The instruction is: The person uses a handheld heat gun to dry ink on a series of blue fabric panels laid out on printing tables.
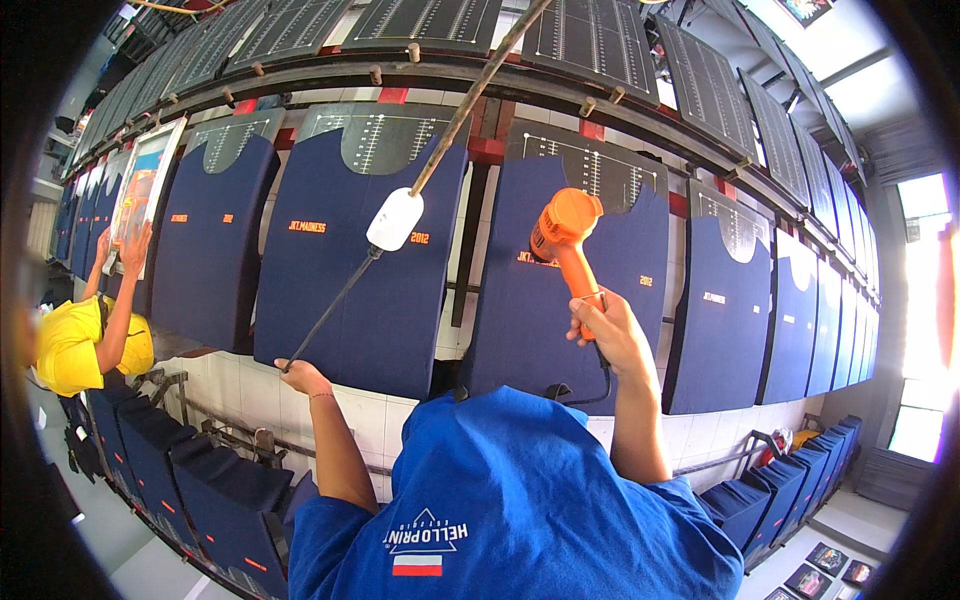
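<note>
Board rows (pixel 592 45) far. Right hand (pixel 622 335) wraps round orange dryer (pixel 570 225), likely aiming at blue shirt (pixel 515 325); left hand (pixel 305 378) pinches black cord (pixel 330 315), perhaps to hold it clear.

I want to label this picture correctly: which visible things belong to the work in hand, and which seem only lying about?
Apparently in use:
orange blower, right hand
taut black cord, left hand
navy garment beneath blower

Apparently just around:
pictures, lower right
poster, upper right
</note>
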Motion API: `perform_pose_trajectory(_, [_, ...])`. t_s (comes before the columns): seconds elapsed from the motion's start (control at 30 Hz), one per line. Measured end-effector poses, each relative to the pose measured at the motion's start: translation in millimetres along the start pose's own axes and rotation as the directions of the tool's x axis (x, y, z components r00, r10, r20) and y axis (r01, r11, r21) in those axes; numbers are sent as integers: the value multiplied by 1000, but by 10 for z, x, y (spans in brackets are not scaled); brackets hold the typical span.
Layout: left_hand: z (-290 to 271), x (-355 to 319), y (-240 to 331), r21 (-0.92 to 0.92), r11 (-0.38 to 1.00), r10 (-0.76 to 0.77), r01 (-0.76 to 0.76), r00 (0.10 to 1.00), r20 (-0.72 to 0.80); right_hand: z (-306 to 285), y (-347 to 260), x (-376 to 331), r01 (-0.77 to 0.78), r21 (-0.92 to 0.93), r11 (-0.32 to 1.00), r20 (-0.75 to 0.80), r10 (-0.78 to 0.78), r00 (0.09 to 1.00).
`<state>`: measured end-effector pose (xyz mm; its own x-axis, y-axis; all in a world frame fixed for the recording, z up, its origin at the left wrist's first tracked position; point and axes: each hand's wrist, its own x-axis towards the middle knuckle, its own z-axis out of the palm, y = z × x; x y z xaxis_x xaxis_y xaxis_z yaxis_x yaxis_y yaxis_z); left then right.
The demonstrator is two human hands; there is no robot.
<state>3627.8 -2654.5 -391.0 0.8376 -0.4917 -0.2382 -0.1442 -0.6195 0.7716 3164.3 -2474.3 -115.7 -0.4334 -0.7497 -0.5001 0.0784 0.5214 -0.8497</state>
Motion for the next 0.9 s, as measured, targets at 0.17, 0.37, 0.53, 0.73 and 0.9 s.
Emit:
perform_pose_trajectory(0.17, [-7, -25, 20, 10, 1000, -5, 4, 1000, 14, -86, 1, 4, -36, 32, 999, 10, 36, 999])
perform_pose_trajectory(0.37, [-27, -51, 44, 18, 1000, -5, 5, 1000, 11, -145, 41, 2, -36, 54, 998, -3, 36, 999])
perform_pose_trajectory(0.53, [-28, -113, 117, 7, 1000, -23, 23, 1000, 21, -113, 73, -18, -10, 16, 1000, -30, 11, 999])
perform_pose_trajectory(0.73, [11, 25, -14, 12, 1000, -5, 5, 1000, 17, -100, 79, -25, -5, 50, 999, -16, 6, 1000])
perform_pose_trajectory(0.9, [-19, -18, 37, 12, 1000, -21, 21, 999, 29, -59, 112, -2, 42, 81, 996, 43, -45, 998])
